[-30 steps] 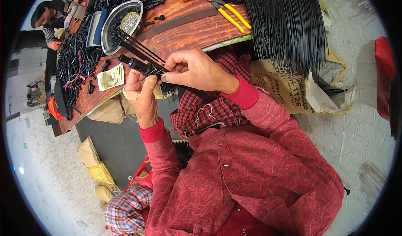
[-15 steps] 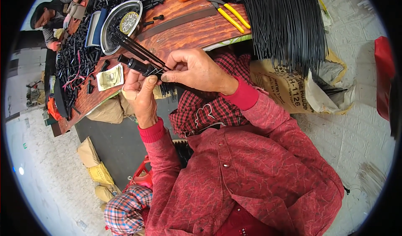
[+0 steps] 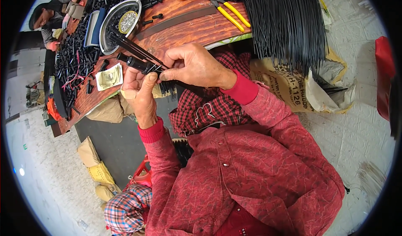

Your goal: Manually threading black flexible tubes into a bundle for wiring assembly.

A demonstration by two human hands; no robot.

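A short, thick black ribbed cylinder (image 3: 136,63) is gripped in my left hand (image 3: 141,94), thumb up against its lower end and a tan patch on one finger. Just to the right, my right hand (image 3: 196,67) is closed in a pinch at that same end, its thumb beside the left thumb. Several thin black rods (image 3: 140,51) run from between the hands up and left, reaching over the rim of an oval metal tray (image 3: 103,41). Shorter black rod ends (image 3: 169,90) hang below the hands. The exact contact at the fingertips is hidden.
Black-and-yellow pliers (image 3: 231,16) and a flat dark metal strip (image 3: 180,22) lie on the wooden table (image 3: 188,35). A large bundle of black rods (image 3: 284,22) overhangs the right edge. Loose black parts (image 3: 69,66) are piled at left; a co-worker (image 3: 52,16) sits beyond.
My right hand has shifted very slightly up and left. The rods and cylinder have moved a little left with it; both hands keep their grip.
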